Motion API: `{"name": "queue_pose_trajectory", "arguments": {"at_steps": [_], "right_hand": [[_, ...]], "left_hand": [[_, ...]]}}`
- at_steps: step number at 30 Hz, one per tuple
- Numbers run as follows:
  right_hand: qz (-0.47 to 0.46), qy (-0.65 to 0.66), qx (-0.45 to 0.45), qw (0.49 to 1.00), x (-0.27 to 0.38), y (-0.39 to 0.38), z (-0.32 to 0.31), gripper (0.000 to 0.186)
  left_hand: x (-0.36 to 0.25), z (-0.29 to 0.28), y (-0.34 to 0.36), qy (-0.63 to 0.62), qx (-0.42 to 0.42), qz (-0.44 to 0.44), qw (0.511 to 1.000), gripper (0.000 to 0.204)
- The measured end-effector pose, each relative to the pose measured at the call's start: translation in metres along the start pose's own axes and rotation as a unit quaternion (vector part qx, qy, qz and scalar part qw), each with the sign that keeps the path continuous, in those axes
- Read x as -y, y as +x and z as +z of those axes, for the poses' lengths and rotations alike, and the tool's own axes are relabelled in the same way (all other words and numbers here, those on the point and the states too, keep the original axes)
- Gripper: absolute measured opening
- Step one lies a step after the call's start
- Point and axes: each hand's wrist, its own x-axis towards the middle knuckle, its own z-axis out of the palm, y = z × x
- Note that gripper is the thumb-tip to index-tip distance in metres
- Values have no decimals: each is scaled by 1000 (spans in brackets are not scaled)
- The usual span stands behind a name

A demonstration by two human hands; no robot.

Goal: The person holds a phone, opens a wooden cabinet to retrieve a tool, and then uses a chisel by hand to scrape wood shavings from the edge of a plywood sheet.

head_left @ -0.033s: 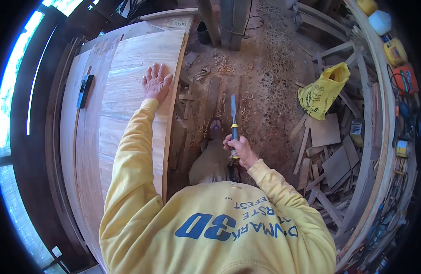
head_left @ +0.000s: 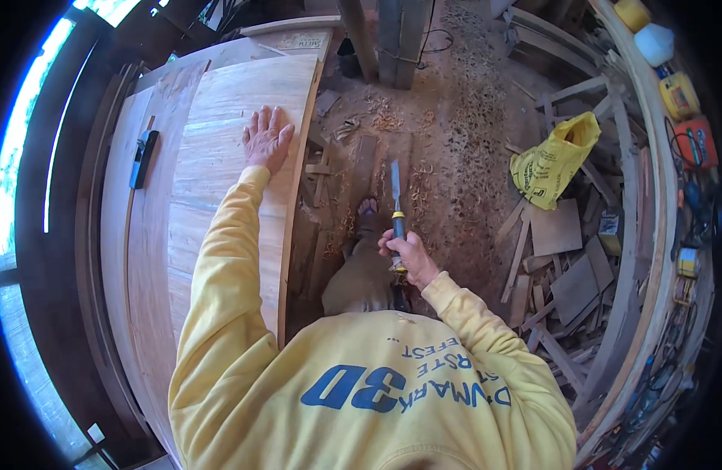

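Observation:
My left hand (head_left: 268, 139) lies flat on a pale wooden panel (head_left: 228, 211) near its right edge, fingers spread and holding nothing. In my right hand (head_left: 414, 257) is a wood chisel (head_left: 398, 223), with my fingers wrapped round its dark handle with yellow bands. The chisel's metal blade points away from me over the floor, apart from the panel. A dark hand plane (head_left: 144, 160) rests on the boards left of the panel, by a thin wooden strip (head_left: 128, 243).
Wood shavings (head_left: 387, 123) litter the floor beside the bench. A post (head_left: 396, 47) stands ahead. To the right are a yellow bag (head_left: 555, 160), a heap of wood offcuts (head_left: 576, 290) and a ledge (head_left: 647, 313) with containers and tools. My foot (head_left: 367, 205) is below the chisel.
The chisel and my right hand have shifted slightly left and toward me. My left hand stays on the panel, and the view has tilted a little.

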Motion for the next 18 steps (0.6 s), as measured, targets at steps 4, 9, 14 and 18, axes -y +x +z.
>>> {"name": "queue_pose_trajectory", "arguments": {"at_steps": [4,9,14,18], "right_hand": [[26,22,27,999,37,80,32,29],[35,18,22,999,91,197,80,31],[36,35,-33,998,122,269,116,27],[44,47,-22,998,137,295,132,30]], "left_hand": [[20,11,82,-8,-22,4,1000,68],[36,12,178,-15,-71,78,994,65],[16,-32,232,-22,113,136,984,53],[0,-39,264,-1,275,35,961,71]]}}
